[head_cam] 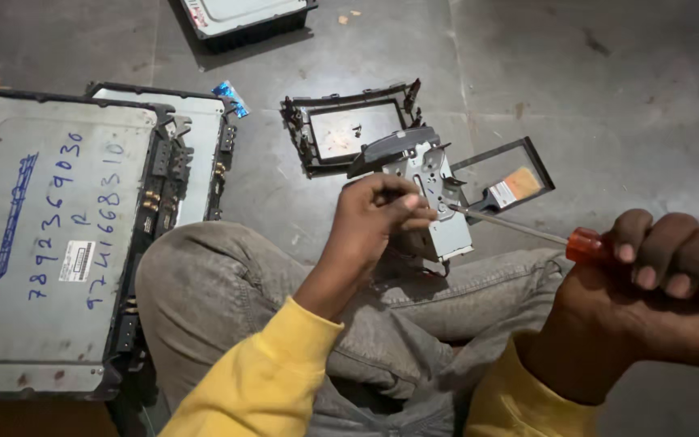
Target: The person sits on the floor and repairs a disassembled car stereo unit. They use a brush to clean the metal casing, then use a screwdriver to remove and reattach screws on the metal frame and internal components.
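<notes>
Both hands grip: left (pixel 382 212) a boxy steel bracket (pixel 438 202), right (pixel 673 275) a red-handled screwdriver (pixel 544 233).

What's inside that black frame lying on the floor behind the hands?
Inside the black frame lies a pale grey panel with a few small dark bits, maybe screws. The metal bracket in the left hand covers its near right corner.

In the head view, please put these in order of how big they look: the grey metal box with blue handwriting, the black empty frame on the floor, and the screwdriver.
1. Grey metal box, clearly largest, though it lies close to the camera.
2. Black empty frame.
3. Screwdriver, thin, partly hidden in the right hand.
</notes>
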